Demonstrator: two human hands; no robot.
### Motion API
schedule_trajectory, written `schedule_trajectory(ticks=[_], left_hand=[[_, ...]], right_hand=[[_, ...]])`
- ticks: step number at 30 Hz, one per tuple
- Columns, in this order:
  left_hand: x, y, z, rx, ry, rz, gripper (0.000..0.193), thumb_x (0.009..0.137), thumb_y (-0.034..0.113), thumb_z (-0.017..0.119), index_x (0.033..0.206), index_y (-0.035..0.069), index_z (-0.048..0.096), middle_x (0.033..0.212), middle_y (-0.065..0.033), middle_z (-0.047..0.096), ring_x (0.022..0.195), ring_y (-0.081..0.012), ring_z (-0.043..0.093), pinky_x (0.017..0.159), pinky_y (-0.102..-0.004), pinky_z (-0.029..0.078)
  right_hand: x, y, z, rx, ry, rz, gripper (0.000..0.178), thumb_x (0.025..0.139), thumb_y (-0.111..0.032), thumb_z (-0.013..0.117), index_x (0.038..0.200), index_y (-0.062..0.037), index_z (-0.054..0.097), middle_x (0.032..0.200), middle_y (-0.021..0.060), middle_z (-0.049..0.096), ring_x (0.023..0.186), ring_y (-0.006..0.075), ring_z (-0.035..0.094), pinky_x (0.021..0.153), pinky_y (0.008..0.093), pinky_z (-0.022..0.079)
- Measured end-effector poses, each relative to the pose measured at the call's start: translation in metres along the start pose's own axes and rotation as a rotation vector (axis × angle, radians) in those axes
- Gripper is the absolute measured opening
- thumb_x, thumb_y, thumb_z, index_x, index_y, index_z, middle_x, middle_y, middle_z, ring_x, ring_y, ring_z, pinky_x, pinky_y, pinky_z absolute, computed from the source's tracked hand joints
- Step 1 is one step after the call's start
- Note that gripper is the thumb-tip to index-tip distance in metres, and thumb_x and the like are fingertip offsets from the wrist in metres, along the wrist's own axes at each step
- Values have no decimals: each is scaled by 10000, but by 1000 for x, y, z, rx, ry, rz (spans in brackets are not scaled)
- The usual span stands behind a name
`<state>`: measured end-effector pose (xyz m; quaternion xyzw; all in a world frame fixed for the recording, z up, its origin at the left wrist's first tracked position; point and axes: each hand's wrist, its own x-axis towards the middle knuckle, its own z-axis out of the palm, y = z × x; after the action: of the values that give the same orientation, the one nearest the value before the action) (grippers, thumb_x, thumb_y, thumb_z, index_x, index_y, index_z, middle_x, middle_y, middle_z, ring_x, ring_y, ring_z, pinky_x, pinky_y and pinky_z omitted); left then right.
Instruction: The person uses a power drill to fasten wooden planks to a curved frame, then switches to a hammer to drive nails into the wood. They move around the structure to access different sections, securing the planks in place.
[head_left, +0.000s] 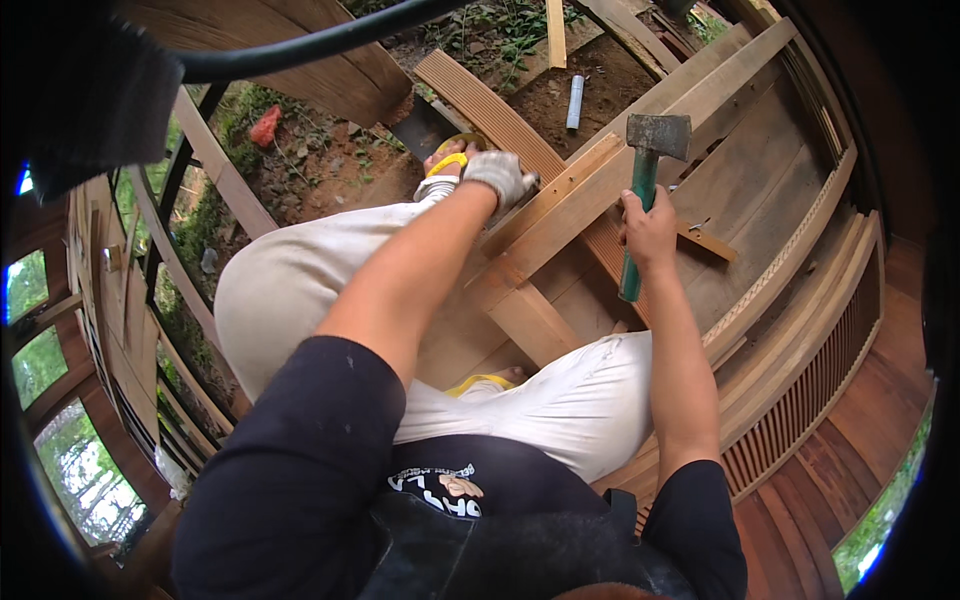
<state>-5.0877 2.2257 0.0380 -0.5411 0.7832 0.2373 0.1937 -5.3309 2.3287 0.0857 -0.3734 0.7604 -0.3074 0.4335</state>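
Note:
In my bare right hand (648, 225) is a small hatchet (660, 136), gripped around its green handle with the grey metal head up. The head is above a squared wooden beam (570, 215). My left hand (497, 178), in a pale work glove, is closed beside the near end of a wooden strip (552, 205) lying along that beam. What its fingers hold, if anything, is hidden. Beneath them a ridged wooden plank (500, 115) crosses at an angle. A short wooden block (708, 240) with nails or screws on it lies right of the hatchet handle.
Long timbers (760, 75) and a slatted wooden panel (800, 390) run along the right. My feet in yellow-strapped sandals (447, 163) are close to the wood. Bare soil holds a pale blue tube (575, 102) and a red scrap (265, 127). A dark hose (320, 45) crosses the top.

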Motion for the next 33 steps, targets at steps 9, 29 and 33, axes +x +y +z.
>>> schedule_trajectory(ticks=[9, 29, 33], left_hand=[[70, -20, -280, 526, 94, 138, 448, 952, 383, 673, 1341, 162, 648, 1286, -137, 712, 1064, -305, 721, 868, -512, 566], [222, 69, -22, -535, -966, 553, 362, 991, 450, 673, 1101, 109, 727, 709, 68, 551, 535, -42, 449, 452, -247, 364], [222, 59, -8, -742, -954, 569, 293, 1002, 353, 680, 1109, 83, 715, 736, 66, 595, 554, -45, 501, 470, -247, 410]], right_hand=[[-2, -20, 2, 21, 297, -259, 272, 961, -220, 657, 1058, 19, 572, 708, 53, 609, 535, 145, 616, 505, 324, 505], [-82, -4, 96, 218, 591, 605, 341, 852, -224, 742, 1075, 18, 656, 795, 164, 678, 732, 269, 669, 715, 397, 527], [-85, -20, 171, -188, 438, 480, 323, 841, -176, 740, 1100, -3, 653, 802, 141, 689, 730, 243, 678, 705, 385, 528]])
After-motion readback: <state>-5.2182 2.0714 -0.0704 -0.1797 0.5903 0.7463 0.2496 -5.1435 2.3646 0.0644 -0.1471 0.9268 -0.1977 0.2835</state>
